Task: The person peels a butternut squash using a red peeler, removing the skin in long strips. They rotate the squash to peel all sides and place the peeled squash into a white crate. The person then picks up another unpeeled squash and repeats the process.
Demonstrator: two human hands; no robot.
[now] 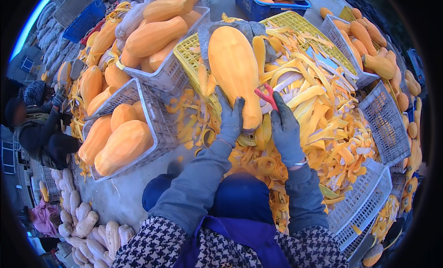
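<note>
A large peeled squash [232, 56] lies before me, its narrow stem end towards my body. It rests across a yellow plastic crate [188, 58] that seems to be upturned, with a grey padded piece [204, 34] beneath its far end. My left hand [230, 115], in a grey work glove, holds the squash at the left of its neck. In my gloved right hand [285, 129] is a red-handled peeler [266, 96], just right of the neck and apart from it. Long strips of peel [311, 91] heap up on the right.
Grey crates of peeled squash [152, 129] stand at the left. Blue [273, 6] and grey crates [367, 77] stand beyond and right. Empty crates [360, 205] lean at the right. Unpeeled squash [86, 223] lie lower left. A co-worker [41, 129] crouches at the far left.
</note>
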